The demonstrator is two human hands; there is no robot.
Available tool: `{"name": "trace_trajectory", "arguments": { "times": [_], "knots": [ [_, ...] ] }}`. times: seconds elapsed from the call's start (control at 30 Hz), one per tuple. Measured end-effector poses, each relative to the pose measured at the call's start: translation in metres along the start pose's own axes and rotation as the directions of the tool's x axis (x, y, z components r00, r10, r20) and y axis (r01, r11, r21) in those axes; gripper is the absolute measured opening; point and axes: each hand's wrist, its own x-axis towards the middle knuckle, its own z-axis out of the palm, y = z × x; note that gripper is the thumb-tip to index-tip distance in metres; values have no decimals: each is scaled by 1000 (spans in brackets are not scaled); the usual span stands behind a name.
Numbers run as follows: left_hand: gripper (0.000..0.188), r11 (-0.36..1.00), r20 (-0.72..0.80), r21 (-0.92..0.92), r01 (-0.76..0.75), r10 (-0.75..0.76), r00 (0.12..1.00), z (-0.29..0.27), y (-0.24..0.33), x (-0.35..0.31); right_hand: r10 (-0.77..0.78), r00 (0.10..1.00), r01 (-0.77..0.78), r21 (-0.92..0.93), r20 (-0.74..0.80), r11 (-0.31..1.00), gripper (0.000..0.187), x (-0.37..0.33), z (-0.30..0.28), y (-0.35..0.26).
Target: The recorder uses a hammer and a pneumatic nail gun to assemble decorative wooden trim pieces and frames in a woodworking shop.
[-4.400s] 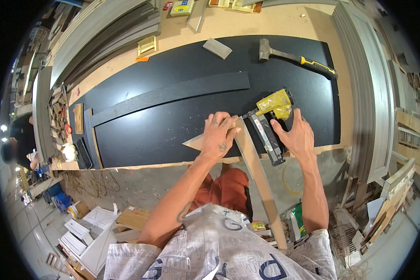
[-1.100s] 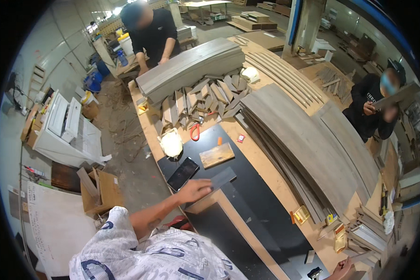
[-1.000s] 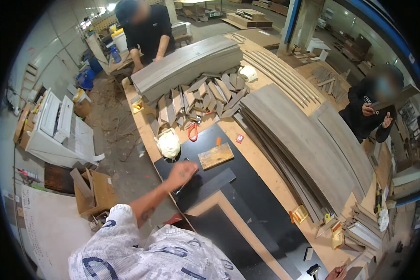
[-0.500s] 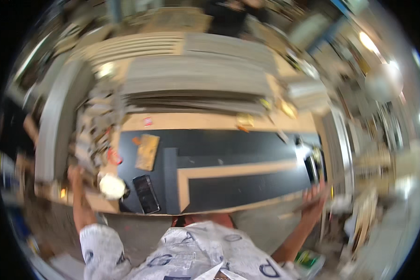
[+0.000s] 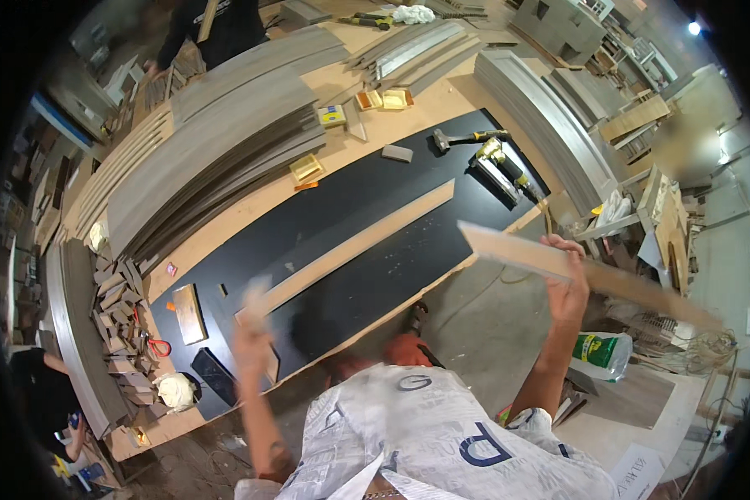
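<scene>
My right hand [image 5: 567, 279] is wrapped round a long, flat wooden strip [image 5: 508, 248] with an angled end, held up off the bench's near right edge. Over the left part of the black panel [image 5: 367, 275], my left hand [image 5: 254, 333] is smeared by motion, so its fingers cannot be read. It is nearest to the left end of another pale wooden strip [image 5: 358, 243] lying along the panel. Partly hidden by that hand is a short wooden piece [image 5: 271, 365]. A dark phone [image 5: 214, 375] and a small wooden block [image 5: 189, 314] lie to its left.
A hammer [image 5: 467, 138] and a nail gun [image 5: 502, 171] rest at the panel's right end. Stacked grey boards [image 5: 217, 158] line the far side; more boards [image 5: 546, 125] stand right. Wood offcuts [image 5: 117, 308] fill the left. Co-workers [image 5: 217, 33] are at the far side and left.
The view has turned. My right hand, earlier raised by the bench's right edge with fingers apart, now grips a wooden strip. My left hand has come from the left edge over the panel.
</scene>
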Motion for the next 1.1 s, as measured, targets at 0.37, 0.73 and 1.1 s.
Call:
{"name": "trace_trajectory", "arguments": {
  "times": [0.37,0.73,1.1],
  "knots": [
    [60,454,623,548,-703,340,705,341,158,45,372,858,-338,155,-354,928,47,3,-104,115],
    [69,734,162,610,-299,254,953,398,161,15,519,771,-430,301,-369,851,54,10,-128,161],
    [42,689,472,483,-541,316,823,415,188,38,570,704,-413,409,-424,814,61,-3,-132,183]
  ]
}}
